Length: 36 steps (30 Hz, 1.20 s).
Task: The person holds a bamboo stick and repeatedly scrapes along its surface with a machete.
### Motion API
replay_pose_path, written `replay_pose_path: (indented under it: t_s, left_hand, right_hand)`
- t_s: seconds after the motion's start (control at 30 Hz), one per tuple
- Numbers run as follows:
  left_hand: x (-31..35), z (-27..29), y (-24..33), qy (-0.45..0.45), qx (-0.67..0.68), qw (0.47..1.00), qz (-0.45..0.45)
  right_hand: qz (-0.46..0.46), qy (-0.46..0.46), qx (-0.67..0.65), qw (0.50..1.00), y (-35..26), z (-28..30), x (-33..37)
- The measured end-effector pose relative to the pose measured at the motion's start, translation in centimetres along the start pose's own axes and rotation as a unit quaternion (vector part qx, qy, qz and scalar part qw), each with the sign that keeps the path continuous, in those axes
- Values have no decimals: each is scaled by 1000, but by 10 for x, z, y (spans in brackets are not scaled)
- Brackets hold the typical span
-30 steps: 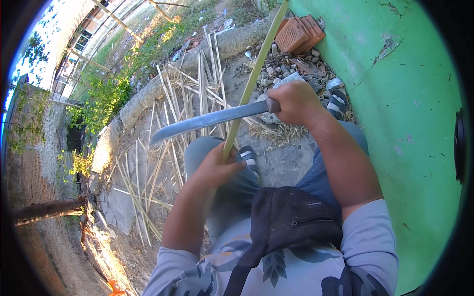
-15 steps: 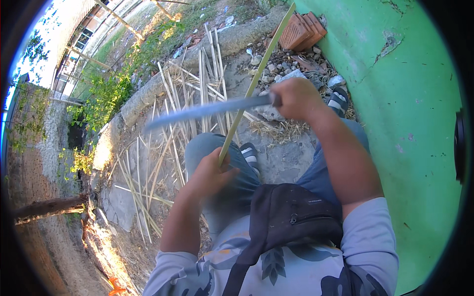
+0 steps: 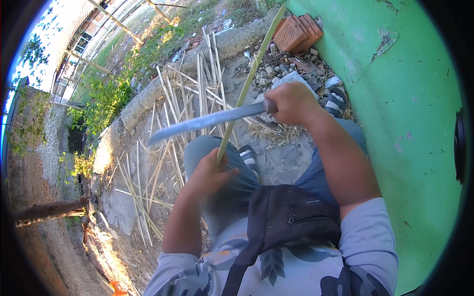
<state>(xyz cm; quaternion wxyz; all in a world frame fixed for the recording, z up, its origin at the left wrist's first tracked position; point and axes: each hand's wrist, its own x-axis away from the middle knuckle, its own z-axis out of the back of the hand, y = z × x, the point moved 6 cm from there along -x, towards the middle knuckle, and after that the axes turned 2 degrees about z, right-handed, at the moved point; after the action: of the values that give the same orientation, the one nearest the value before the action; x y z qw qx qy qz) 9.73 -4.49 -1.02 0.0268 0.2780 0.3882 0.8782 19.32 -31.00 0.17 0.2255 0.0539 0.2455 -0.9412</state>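
Note:
A long pale-green bamboo strip (image 3: 253, 74) slants up and away from my left hand (image 3: 212, 172), whose fingers are closed round its lower end near my left knee. My right hand (image 3: 294, 102) grips the dark handle of a machete (image 3: 202, 121). Its long grey blade points left and crosses the strip partway up; whether the edge touches the strip I cannot tell. Many cut bamboo strips (image 3: 202, 84) lie scattered on the ground beyond and left of my knees.
A green wall (image 3: 405, 138) runs along my right. Stacked orange roof tiles (image 3: 298, 33) and loose stones (image 3: 266, 74) lie at its foot. A low concrete curb (image 3: 143, 101) borders the ground at the far left, with bushes (image 3: 106, 98) behind. A black bag (image 3: 294, 214) rests on my lap.
The machete has dropped slightly along the strip, toward my left hand. My left hand keeps its hold, and the strip's far tip has shifted a little left.

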Motion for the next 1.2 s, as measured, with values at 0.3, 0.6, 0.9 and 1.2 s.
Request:
replay_pose_path:
  t_s: [0.3,0.6,0.9,1.2]
  left_hand:
    - [-8,4,-15,-34,52,997,-35]
    - [-7,4,-8,-66,65,995,-47]
    - [-6,6,-17,-51,93,993,-50]
    - [-6,4,-12,-51,28,998,-28]
  right_hand:
    - [-72,110,-63,989,33,0,-5]
    - [-110,60,-92,988,34,-6,-6]
    - [-20,44,-17,999,-4,-14,-12]
    - [-137,83,-58,985,45,-6,-8]
